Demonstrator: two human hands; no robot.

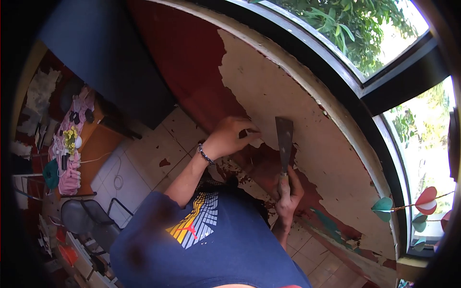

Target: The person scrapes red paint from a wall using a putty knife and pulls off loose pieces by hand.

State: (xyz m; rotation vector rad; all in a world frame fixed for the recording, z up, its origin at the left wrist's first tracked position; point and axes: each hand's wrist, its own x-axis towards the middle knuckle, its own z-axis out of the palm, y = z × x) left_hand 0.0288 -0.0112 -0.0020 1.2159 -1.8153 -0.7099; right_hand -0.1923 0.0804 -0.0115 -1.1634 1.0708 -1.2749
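My right hand is wrapped round the handle of a paint scraper. The scraper's broad, worn blade points up, in front of the bare beige patch of a wall. Dark red paint with a ragged edge borders this patch. My left hand, with a dark beaded bracelet at the wrist, is close to the wall by that edge. Its fingers and thumb are curled together in a pinch; what lies between the tips is too small to make out.
Fallen paint flakes lie on the tiled floor along the wall's foot. Above the wall runs a dark window frame. A paper-leaf garland hangs at right. To the left stand a chair and a cluttered wooden table.
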